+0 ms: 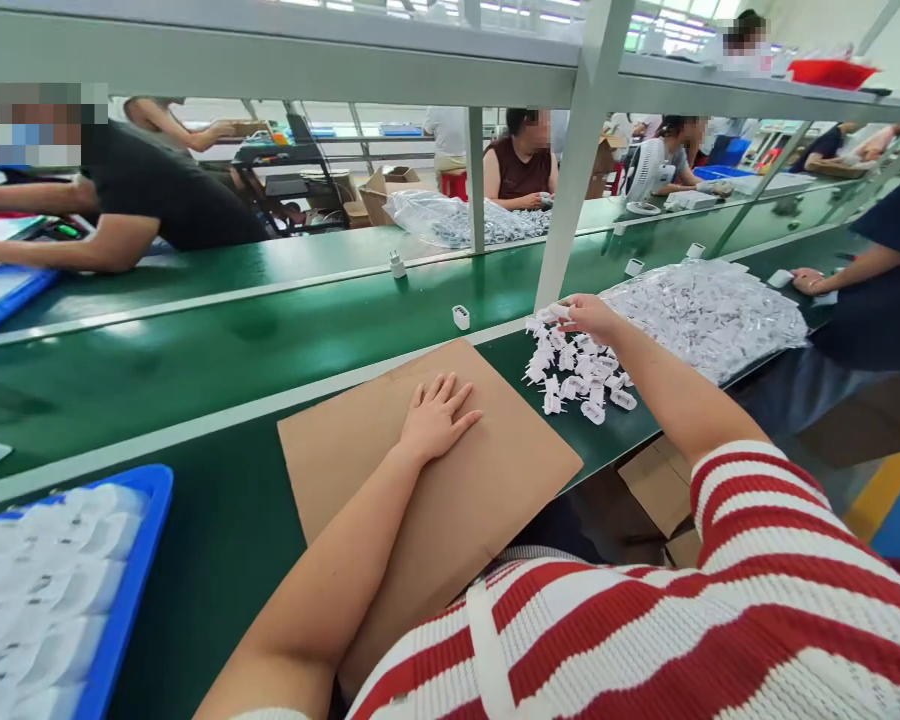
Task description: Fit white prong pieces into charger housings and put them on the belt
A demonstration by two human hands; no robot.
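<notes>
My right hand has its fingers curled over the far edge of a heap of small white plastic plugs; they seem to pinch one piece, but I cannot tell this surely. My left hand lies flat and open on the brown cardboard sheet, holding nothing. The plugs lie loose on the green bench, just right of the cardboard, prongs pointing every way. I think a quick pull could drag neighbours along, because the prongs tangle, and some may roll off the near edge. A bigger bag of white parts lies beyond.
</notes>
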